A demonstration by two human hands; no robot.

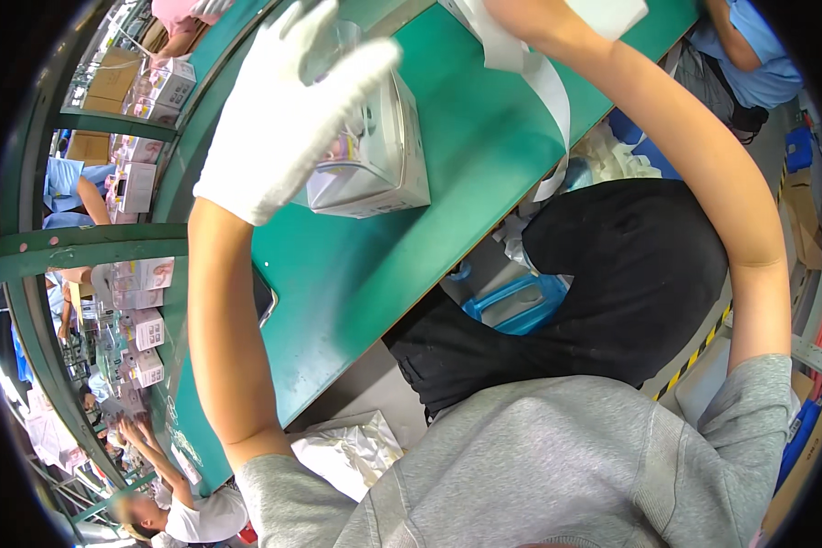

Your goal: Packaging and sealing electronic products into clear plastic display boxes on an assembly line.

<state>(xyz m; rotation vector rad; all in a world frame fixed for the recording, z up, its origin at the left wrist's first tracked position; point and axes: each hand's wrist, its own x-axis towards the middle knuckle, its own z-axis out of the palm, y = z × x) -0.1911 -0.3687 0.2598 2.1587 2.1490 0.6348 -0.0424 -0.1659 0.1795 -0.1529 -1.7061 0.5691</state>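
My left hand [274, 114], in a white glove, is raised over the left part of the green table with its thumb and fingers spread. Just behind and beside it stands a white carton [397, 151] with a clear window, and a pinkish item shows inside; the glove covers part of it. Whether the glove touches the carton I cannot tell. My bare right hand [521, 16] reaches to the top edge of the view, where its fingers are cut off. Beside it a long white paper strip [550, 96] curls down over the table edge.
The green tabletop [356, 265] slants across the view. On the left, green metal bars [91, 247] separate it from a line with several similar cartons [135, 187] and other people at work. A blue plastic basket [521, 306] and crumpled white wrapping [352, 452] lie below the table.
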